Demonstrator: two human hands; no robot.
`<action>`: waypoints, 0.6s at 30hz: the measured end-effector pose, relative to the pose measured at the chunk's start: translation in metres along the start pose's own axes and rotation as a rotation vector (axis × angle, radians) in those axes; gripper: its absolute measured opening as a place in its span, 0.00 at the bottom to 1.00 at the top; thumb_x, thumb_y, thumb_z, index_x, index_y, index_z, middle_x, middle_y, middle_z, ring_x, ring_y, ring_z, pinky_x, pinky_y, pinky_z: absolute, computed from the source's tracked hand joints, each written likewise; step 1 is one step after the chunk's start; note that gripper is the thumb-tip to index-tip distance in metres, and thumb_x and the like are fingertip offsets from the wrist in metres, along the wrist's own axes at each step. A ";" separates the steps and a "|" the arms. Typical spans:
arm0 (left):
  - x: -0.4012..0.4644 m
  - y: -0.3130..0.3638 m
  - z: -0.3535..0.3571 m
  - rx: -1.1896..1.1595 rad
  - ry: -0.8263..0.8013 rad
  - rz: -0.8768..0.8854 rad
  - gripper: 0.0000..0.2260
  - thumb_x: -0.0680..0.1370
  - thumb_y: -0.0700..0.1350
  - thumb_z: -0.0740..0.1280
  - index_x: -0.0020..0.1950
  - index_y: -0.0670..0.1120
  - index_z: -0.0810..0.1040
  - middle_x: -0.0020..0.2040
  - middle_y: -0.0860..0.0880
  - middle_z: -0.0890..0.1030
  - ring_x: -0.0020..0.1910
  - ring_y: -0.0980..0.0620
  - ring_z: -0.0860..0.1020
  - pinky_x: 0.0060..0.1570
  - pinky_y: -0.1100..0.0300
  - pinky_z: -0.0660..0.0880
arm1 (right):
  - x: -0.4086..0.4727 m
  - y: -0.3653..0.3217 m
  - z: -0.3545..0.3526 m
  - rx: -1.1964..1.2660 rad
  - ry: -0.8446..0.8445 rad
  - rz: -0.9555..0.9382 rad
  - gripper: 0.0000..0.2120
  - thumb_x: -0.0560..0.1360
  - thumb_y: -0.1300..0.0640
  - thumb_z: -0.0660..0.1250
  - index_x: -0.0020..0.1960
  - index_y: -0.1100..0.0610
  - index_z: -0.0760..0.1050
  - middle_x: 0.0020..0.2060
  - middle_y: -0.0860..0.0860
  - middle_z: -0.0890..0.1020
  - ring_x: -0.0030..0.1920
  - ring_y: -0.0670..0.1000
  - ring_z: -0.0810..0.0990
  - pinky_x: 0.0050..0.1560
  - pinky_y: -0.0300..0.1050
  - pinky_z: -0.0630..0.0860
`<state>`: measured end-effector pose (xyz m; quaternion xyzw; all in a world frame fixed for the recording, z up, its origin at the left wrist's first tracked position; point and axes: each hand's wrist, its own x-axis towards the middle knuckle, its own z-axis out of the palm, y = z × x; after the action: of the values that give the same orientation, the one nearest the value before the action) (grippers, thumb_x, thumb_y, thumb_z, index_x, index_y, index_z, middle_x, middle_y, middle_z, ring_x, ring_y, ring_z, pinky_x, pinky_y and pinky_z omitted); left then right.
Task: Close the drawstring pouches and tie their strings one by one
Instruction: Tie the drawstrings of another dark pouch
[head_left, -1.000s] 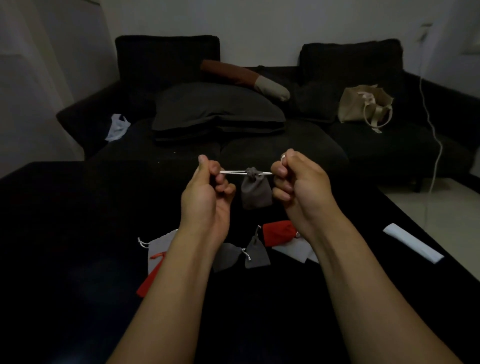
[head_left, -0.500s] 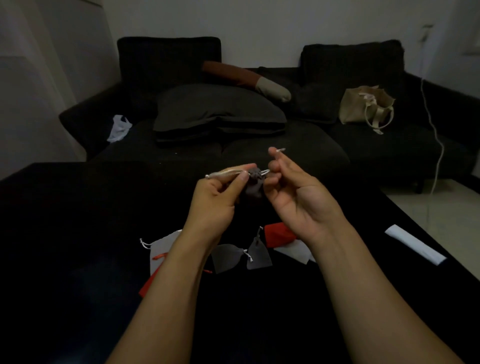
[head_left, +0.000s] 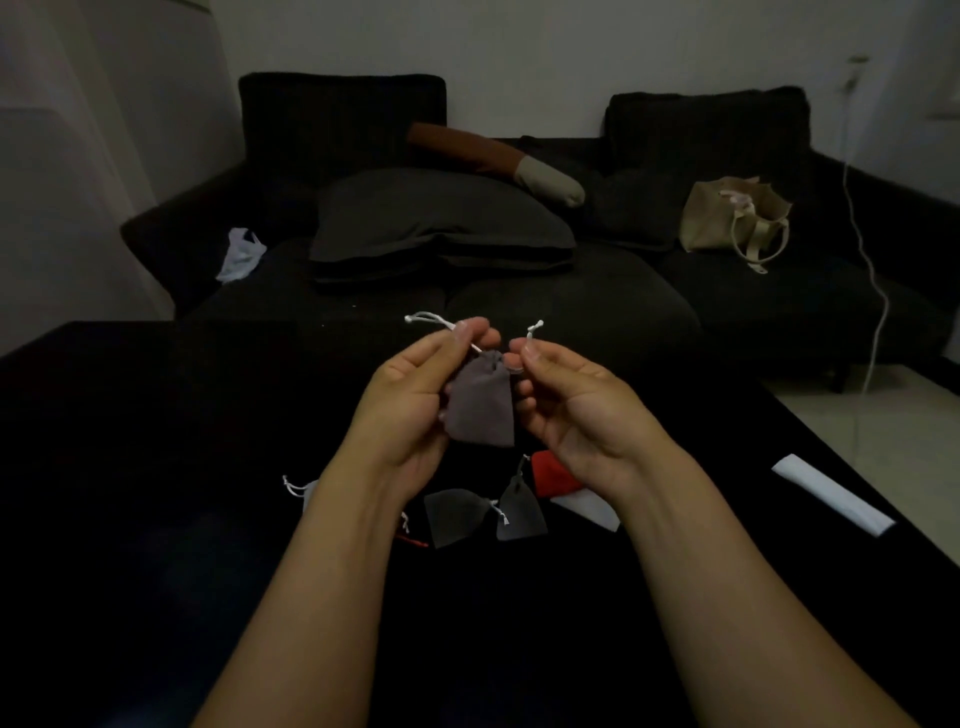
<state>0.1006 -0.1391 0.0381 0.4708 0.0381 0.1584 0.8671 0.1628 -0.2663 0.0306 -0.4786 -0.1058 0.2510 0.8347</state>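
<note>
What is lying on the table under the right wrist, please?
Under the right hand and its wrist, a red pouch overlaps a white one. The wrist covers their right sides, so their strings and openings cannot be seen.

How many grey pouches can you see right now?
3: one grey pouch held between both hands, two grey pouches lying on the table below, left and right. The arms may hide more.

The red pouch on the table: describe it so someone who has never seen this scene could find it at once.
Start at the black table in front of the dark sofa. Several small pouches lie on it below the raised hands; the red pouch lies just under the right hand, above a white pouch and right of a grey pouch. It is the only red-bodied pouch showing.
</note>
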 end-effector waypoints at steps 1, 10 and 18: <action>-0.001 0.000 0.001 0.023 -0.021 0.003 0.08 0.81 0.40 0.61 0.50 0.41 0.80 0.36 0.49 0.85 0.32 0.53 0.84 0.29 0.63 0.79 | 0.000 0.000 0.000 0.010 0.000 0.002 0.06 0.79 0.62 0.64 0.51 0.59 0.80 0.36 0.50 0.84 0.35 0.44 0.75 0.36 0.34 0.74; 0.003 -0.011 -0.013 0.612 -0.162 0.008 0.16 0.81 0.45 0.64 0.33 0.48 0.80 0.37 0.40 0.76 0.39 0.45 0.71 0.43 0.53 0.67 | -0.007 -0.007 0.002 -0.387 -0.105 -0.340 0.06 0.75 0.70 0.66 0.50 0.69 0.81 0.53 0.55 0.83 0.46 0.41 0.84 0.41 0.33 0.78; 0.004 -0.003 -0.016 0.577 -0.248 -0.051 0.10 0.79 0.42 0.64 0.43 0.38 0.81 0.41 0.41 0.79 0.43 0.45 0.77 0.51 0.52 0.72 | -0.005 -0.007 -0.002 -0.425 -0.068 -0.270 0.05 0.75 0.67 0.69 0.48 0.64 0.83 0.37 0.57 0.85 0.36 0.50 0.84 0.38 0.39 0.80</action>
<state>0.1022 -0.1269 0.0272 0.7121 -0.0129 0.0607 0.6993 0.1613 -0.2739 0.0355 -0.6163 -0.2471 0.1254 0.7371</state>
